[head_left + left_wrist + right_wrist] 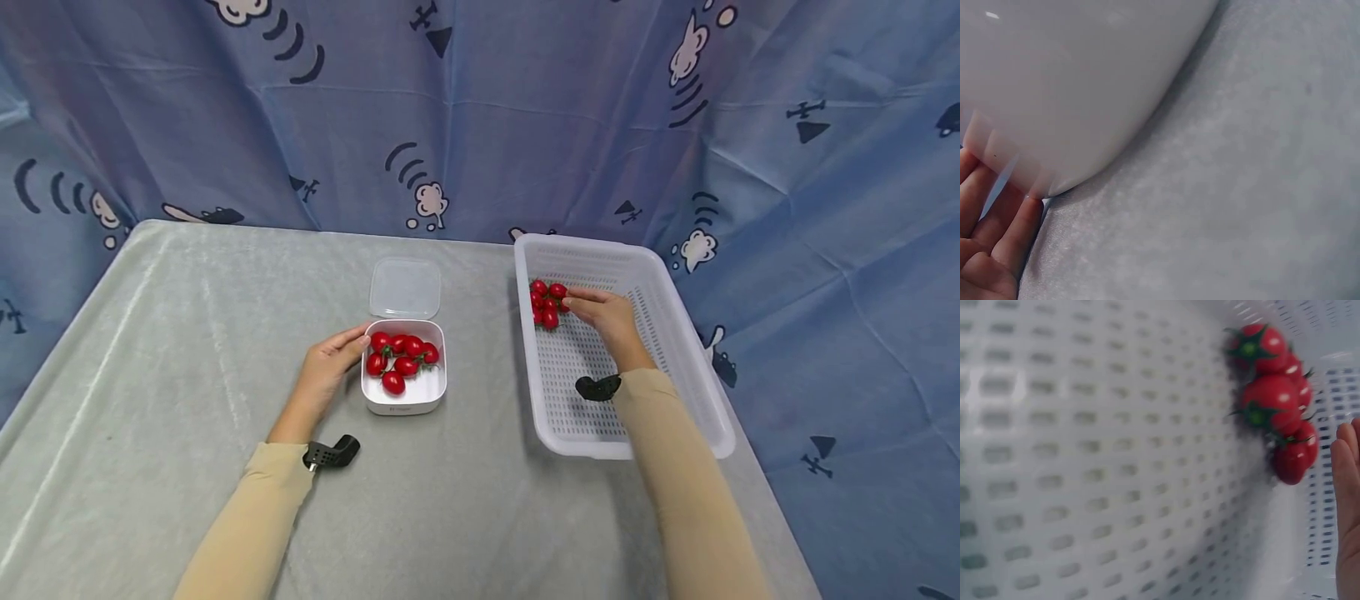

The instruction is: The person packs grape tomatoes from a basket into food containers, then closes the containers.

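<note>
My left hand (324, 371) steadies the white box (405, 409) with straightened fingers laid against its side, not clenched round it; my right hand (611, 325) reaches into the perforated basket (573, 358), fingertips at the basket's tomatoes (550, 319), though I cannot tell whether I am pinching one or merely touching. By my reckoning the work is partway along: several red tomatoes (393, 382) lie inside the box, mostly toward its far side, with bare floor showing nearest me. Another cluster sits in the basket's far left corner, so those appear to be what is left. The clear lid (405, 287) lies flat just beyond the box, not yet fitted on it.
</note>
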Tool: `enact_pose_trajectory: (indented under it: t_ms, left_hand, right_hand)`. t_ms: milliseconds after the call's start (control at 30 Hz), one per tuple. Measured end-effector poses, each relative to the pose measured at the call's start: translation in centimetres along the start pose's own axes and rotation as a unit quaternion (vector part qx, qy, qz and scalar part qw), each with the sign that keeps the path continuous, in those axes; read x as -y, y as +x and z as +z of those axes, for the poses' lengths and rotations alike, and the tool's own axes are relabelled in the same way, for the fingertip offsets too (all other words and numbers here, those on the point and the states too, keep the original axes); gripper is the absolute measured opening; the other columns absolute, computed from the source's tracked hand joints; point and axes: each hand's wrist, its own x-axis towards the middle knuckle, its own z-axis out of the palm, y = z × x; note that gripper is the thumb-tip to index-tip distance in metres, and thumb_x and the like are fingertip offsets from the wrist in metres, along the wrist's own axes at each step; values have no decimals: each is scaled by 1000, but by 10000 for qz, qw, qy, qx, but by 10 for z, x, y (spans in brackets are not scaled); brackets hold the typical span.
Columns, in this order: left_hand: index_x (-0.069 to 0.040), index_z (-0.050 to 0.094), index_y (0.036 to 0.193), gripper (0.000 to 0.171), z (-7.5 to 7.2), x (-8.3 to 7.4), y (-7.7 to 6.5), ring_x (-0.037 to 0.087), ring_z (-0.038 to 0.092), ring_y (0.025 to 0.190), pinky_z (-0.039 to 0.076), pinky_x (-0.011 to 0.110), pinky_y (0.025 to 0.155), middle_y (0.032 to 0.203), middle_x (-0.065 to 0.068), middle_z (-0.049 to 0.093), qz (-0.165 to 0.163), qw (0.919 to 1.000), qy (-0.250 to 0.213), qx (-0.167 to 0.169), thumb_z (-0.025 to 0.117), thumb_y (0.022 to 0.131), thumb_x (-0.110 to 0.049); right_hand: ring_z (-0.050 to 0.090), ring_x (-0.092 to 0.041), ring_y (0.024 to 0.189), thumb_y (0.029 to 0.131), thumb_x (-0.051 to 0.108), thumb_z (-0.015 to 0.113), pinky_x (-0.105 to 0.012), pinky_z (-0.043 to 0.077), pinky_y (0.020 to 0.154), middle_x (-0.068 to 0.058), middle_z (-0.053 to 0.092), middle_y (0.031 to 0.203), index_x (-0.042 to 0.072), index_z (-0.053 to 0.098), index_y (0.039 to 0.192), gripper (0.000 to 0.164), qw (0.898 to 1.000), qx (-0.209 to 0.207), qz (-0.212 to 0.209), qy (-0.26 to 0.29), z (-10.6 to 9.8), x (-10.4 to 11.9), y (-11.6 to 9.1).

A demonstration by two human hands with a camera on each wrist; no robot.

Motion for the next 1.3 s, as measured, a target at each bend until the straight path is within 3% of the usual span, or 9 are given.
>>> enact_pose_trajectory:
  t_ms: [167,467,933,1133,1300]
  left_hand:
    - [-3,57,139,52,-1,-1,0,-8,58,114,47,15,103,118,-20,67,-42,9999,97,0,65,98,-33]
    - [-1,56,138,51,-1,-2,0,-8,58,112,48,13,101,112,-23,67,20,10000,39,-31,64,98,-31]
    - [-3,57,139,51,-1,-2,-1,-7,58,113,48,13,100,120,-19,67,1,9999,133,25,64,98,-33]
    - [-3,57,139,51,-1,-1,-1,-8,58,113,48,12,99,121,-18,67,25,9999,138,24,64,98,-33]
    - [-1,56,139,51,-1,-1,-1,-9,58,113,47,12,99,118,-20,67,50,9999,90,56,63,98,-32]
  right_hand:
    - [63,-5,110,92,25,72,-34,46,112,-5,62,135,4,63,133,46,9996,57,67,-264,2,-7,5]
    - [51,-24,134,90,32,74,-40,42,116,-11,56,143,8,63,133,50,9963,204,123,-828,5,-12,7]
    - [45,-25,129,88,30,75,-42,40,113,-11,51,148,9,65,130,48,9849,476,363,-1624,12,-18,11]
    - [53,-25,123,87,28,77,-39,45,111,-12,51,148,7,65,131,50,9832,544,452,-1684,15,-15,10]
    - [52,-26,125,87,34,76,-43,41,113,-10,56,143,12,66,130,49,9851,355,494,-1611,11,-7,5]
